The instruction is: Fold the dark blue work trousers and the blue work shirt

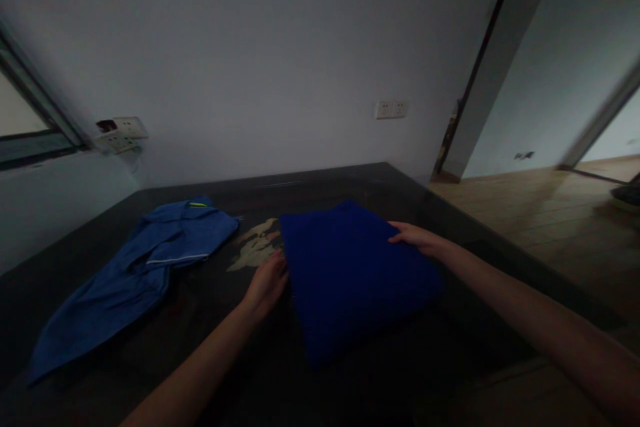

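A bright blue folded cloth (360, 280), perhaps a garment, lies in front of me on a dark surface; its exact kind does not show. My right hand (413, 237) grips its right edge, thumb on top and fingers along the far side. At the opposite edge is my left hand (267, 283), fingers curled against the cloth with the tips partly hidden. Off to the left, a crumpled darker blue garment (165, 253) with a white piping line and a yellow-green strip is spread out, touched by neither hand.
The dark tabletop (320, 190) bears a pale printed pattern (257, 243) beside the blue cloth. Behind it rises a white wall with a socket plate (391, 109); more sockets (123, 135) are near the window at left. Wooden flooring (505, 203) stretches away on the right.
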Demonstrator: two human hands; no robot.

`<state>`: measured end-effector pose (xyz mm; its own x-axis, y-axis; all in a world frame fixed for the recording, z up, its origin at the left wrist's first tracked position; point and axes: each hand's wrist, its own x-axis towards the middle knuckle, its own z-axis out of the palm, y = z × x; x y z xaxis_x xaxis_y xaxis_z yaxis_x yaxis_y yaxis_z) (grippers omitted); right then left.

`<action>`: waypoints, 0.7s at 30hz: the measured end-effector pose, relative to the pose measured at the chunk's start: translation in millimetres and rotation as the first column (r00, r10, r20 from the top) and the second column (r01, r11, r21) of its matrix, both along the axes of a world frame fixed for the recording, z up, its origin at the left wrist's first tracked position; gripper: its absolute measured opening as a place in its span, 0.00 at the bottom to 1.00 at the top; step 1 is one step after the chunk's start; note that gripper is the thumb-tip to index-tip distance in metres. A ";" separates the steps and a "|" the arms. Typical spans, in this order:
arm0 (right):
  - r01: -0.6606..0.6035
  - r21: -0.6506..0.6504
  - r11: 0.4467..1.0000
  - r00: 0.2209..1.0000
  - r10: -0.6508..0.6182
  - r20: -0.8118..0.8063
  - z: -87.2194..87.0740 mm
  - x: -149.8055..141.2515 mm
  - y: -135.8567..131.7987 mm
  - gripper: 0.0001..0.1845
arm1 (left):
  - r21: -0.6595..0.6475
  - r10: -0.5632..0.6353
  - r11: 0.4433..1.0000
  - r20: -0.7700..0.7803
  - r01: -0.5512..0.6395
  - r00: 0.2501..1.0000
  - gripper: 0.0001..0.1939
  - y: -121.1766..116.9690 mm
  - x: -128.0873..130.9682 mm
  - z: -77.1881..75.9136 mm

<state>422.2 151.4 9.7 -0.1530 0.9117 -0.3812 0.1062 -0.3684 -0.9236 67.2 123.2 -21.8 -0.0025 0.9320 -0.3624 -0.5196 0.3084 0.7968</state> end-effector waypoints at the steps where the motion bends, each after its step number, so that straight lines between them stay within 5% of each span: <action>1: 0.003 0.004 1.000 1.000 -0.003 0.010 1.8 4.6 4.5 0.36 | -0.005 -0.010 1.000 0.013 0.010 1.000 0.10 4.8 5.1 1.5; 13: 0.006 0.027 1.000 0.994 -0.009 0.111 23.3 73.4 63.6 0.33 | -0.005 -0.248 0.969 0.046 0.249 0.968 0.05 66.2 65.3 23.8; 19: 0.083 0.130 0.988 0.944 -0.119 0.307 16.7 125.5 97.6 0.29 | 0.013 -0.288 0.958 -0.015 0.288 0.958 0.01 106.7 117.5 22.8; 21: 0.119 0.197 0.973 0.904 -0.189 0.385 11.6 142.1 104.8 0.28 | 0.024 -0.284 0.958 -0.040 0.285 0.958 0.08 119.7 137.3 22.1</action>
<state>564.3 256.3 21.3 0.1274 0.9665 -0.2227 0.4320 -0.2562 -0.8647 204.5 242.9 0.3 0.2514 0.9064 -0.3395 -0.3848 0.4155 0.8242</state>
